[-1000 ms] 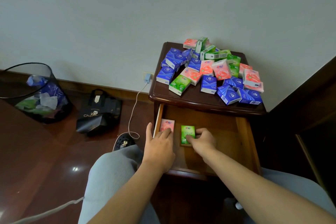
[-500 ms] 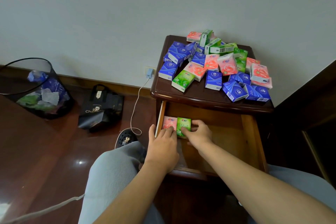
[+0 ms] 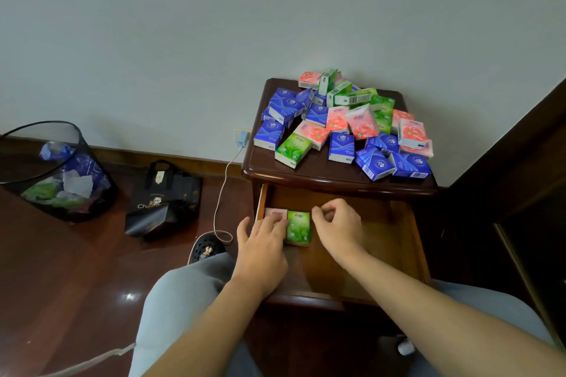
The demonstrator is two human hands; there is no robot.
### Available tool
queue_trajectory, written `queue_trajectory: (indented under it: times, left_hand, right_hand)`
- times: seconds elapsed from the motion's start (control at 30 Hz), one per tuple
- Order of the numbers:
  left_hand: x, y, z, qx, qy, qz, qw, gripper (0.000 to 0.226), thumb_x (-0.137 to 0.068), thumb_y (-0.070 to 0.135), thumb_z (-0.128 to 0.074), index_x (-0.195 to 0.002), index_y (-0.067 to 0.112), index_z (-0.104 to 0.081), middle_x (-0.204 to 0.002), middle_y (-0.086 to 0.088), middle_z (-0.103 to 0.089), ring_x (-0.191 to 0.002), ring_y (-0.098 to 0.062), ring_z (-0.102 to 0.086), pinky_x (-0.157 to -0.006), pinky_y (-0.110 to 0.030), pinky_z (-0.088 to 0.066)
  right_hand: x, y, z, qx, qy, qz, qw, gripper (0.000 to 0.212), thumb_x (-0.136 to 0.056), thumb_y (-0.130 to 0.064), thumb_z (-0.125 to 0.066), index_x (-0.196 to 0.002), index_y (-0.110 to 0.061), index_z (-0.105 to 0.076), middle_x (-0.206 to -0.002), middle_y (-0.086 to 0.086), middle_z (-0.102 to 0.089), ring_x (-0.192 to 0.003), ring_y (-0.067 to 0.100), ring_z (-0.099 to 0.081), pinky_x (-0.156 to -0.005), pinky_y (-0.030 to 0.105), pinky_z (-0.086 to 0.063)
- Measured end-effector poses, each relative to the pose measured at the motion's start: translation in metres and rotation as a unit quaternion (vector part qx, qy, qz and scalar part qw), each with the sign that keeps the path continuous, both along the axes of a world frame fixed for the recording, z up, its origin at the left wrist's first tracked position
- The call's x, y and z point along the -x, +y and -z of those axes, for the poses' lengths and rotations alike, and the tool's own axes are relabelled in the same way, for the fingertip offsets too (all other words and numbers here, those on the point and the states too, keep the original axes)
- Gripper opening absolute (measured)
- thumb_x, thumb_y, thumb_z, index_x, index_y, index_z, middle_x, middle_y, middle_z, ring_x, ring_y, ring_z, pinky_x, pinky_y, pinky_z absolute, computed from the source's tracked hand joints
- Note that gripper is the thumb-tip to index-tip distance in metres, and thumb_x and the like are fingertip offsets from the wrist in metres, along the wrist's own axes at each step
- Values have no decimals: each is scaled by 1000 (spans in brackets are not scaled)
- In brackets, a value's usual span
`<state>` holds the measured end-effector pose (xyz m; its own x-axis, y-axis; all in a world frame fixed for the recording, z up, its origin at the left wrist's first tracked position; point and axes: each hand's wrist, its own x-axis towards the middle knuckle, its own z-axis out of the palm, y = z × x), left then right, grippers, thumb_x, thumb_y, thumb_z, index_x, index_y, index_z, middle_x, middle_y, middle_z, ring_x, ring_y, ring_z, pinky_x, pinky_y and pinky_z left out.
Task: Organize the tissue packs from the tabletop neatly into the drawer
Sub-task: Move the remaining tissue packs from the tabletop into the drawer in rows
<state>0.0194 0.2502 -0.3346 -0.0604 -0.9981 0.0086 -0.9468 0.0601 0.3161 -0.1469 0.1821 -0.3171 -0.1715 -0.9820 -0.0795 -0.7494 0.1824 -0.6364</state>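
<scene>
Several blue, pink and green tissue packs point(image 3: 341, 124) lie in a loose heap on the dark wooden nightstand top point(image 3: 318, 176). Below it the drawer point(image 3: 398, 242) stands pulled out. At its far left a pink pack point(image 3: 273, 213) and a green pack point(image 3: 297, 227) lie flat, side by side and touching. My left hand point(image 3: 263, 242) rests with straight fingers on the pink pack and hides its near part. My right hand point(image 3: 337, 225) hovers just right of the green pack, fingers loosely curled, holding nothing.
A black mesh waste bin point(image 3: 58, 168) with wrappers and a black bag point(image 3: 164, 199) stand on the floor to the left. A white charger cable point(image 3: 223, 193) hangs from the wall socket beside the nightstand. A dark wooden panel point(image 3: 520, 177) rises on the right. My knees sit below the drawer.
My right hand slid the green pack left against the pink one, then let go and drew slightly right. My left hand stayed on the pink pack.
</scene>
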Motion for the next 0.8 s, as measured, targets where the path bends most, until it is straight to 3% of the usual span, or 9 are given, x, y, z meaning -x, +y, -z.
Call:
queue_trajectory:
  times: [0.07,0.17,0.3,0.4,0.63,0.73,0.8]
  left_hand:
    - [2,-8,-8,36,15,-15,999,62,-87,17,-50,-148,30,-49,-146,10,-48,-137,-14,-41,-125,-47,-8]
    - [12,-26,-27,75,25,-27,996,52,-94,21,-51,-144,33,-51,-141,10,-49,-136,-14,-43,-123,-44,-12]
    - [31,-49,-57,74,10,-9,997,63,-88,19,-55,-149,29,-43,-148,7,-44,-140,-16,-39,-123,-46,-19]
    - [40,-61,-72,47,-10,-3,999,67,-90,23,-54,-154,28,-36,-157,4,-37,-145,-20,-35,-122,-49,-24]
    - [43,-85,-88,38,-60,-17,997,68,-91,26,-54,-155,22,-34,-159,-2,-34,-145,-26,-35,-117,-49,-31]
    - [40,-100,-92,25,-74,-49,996,69,-92,29,-56,-155,19,-31,-163,-8,-28,-146,-31,-33,-116,-48,-32]
    - [37,-110,-93,31,-75,-63,995,69,-93,30,-57,-155,19,-29,-163,-9,-27,-146,-33,-34,-114,-48,-34]
  right_hand:
    - [19,-4,-24,105,85,-36,990,18,-93,-51,-63,-96,-34,-58,-96,-14,-61,-91,14,-62,-75,37,-55]
    - [46,-23,-55,211,242,-41,946,38,-91,-53,-65,-118,-27,-62,-118,-1,-61,-109,23,-56,-86,39,-52]
    - [73,-44,-74,74,360,-57,928,65,-97,-63,-48,-151,-27,-46,-159,6,-39,-141,34,-37,-111,48,-37]
    - [83,-37,-68,71,411,-84,905,63,-97,-65,-48,-148,-29,-49,-161,7,-40,-145,35,-34,-114,51,-33]
    - [86,-33,-60,130,420,-109,892,41,-94,-58,-62,-119,-25,-60,-124,1,-66,-119,25,-55,-98,40,-44]
    - [86,-39,-56,135,370,-119,912,46,-89,-55,-71,-119,-24,-53,-118,-1,-64,-111,18,-59,-91,33,-51]
    - [86,-40,-52,151,277,-136,939,57,-82,-51,-80,-121,-28,-45,-117,-5,-59,-108,12,-60,-86,29,-55]
